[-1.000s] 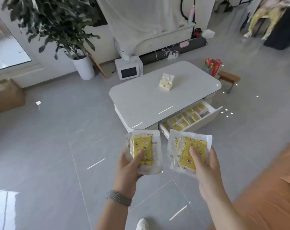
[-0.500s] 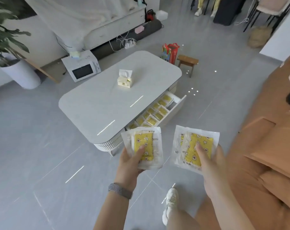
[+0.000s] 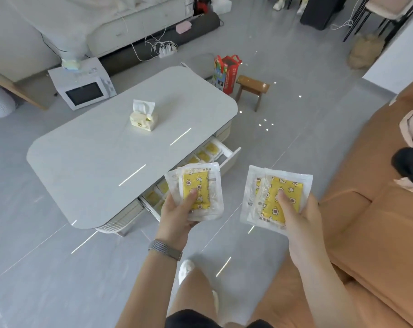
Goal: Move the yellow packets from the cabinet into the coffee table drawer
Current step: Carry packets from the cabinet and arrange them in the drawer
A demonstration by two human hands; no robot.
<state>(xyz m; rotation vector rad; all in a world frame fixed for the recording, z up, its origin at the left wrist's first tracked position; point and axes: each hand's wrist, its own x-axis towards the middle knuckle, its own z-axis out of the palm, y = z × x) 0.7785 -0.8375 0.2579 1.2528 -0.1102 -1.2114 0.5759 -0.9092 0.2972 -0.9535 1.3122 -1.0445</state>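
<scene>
Two small stacks of yellow packets sit in your hands, one stack in each. Your left hand (image 3: 177,214) grasps its stack (image 3: 196,190) from below, thumb pressed across the yellow face, fingers curled under the clear wrapper. A grey watch band (image 3: 164,249) circles that wrist. Your right hand (image 3: 300,216) grasps the other stack (image 3: 274,197) the same way, thumb on top, and this stack is fanned so a second packet peeks out at its left edge. Both stacks are held in the air above the grey floor (image 3: 59,268), apart from each other. Below them you can see your knee and a white shoe (image 3: 185,268).

Just beyond your left hand, the coffee table drawer (image 3: 229,157) stands pulled out from under the white coffee table (image 3: 101,157). More yellow packets (image 3: 208,152) already lie inside it in a row; your left stack hides part of the drawer.

On the tabletop stands a tissue box (image 3: 142,117). To your right runs an orange sofa (image 3: 366,221). Farther off, on the floor, are a white microwave (image 3: 82,88), a red bag (image 3: 226,72) and a small wooden stool (image 3: 252,86) beside it.
</scene>
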